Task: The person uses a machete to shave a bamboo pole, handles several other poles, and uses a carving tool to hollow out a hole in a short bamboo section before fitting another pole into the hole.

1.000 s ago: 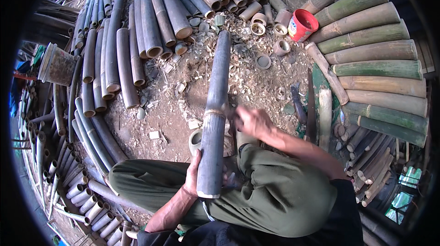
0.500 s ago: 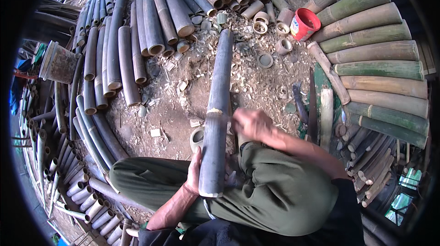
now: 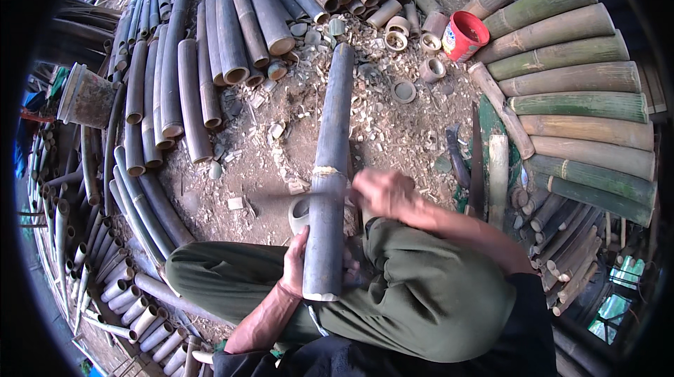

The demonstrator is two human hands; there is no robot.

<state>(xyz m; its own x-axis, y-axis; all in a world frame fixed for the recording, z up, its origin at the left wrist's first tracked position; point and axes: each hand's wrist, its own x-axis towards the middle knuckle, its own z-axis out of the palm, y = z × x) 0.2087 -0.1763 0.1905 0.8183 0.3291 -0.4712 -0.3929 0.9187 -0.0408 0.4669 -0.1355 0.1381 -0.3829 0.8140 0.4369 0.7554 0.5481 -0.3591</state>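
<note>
A long grey-green bamboo pole (image 3: 326,229) slants up and away from my lap, with a pale, scraped ring round its joint. My left hand (image 3: 296,265) is closed round its near end, thumb along the left side, some fingers showing on the right. Just right of the joint, my right hand (image 3: 385,193) is a closed, slightly blurred fist. A thin dark streak (image 3: 270,196), apparently the blade of a tool in that fist, crosses at the joint and sticks out to the left. Motion smears it, and the handle is hidden. Behind the pole sits a short hollow bamboo piece (image 3: 299,214).
Cut bamboo poles (image 3: 189,96) lie at the far left, more green ones (image 3: 576,103) along the right. A red bucket (image 3: 465,36) stands far right, a dirty pale bucket (image 3: 88,96) at left. Shavings litter the ground (image 3: 267,159). A long dark blade (image 3: 477,166) lies right of my knee.
The dark streak now shows left of the pole, where none was visible before. My right hand has shifted slightly left. My left hand keeps its grip, and the pole has barely moved.
</note>
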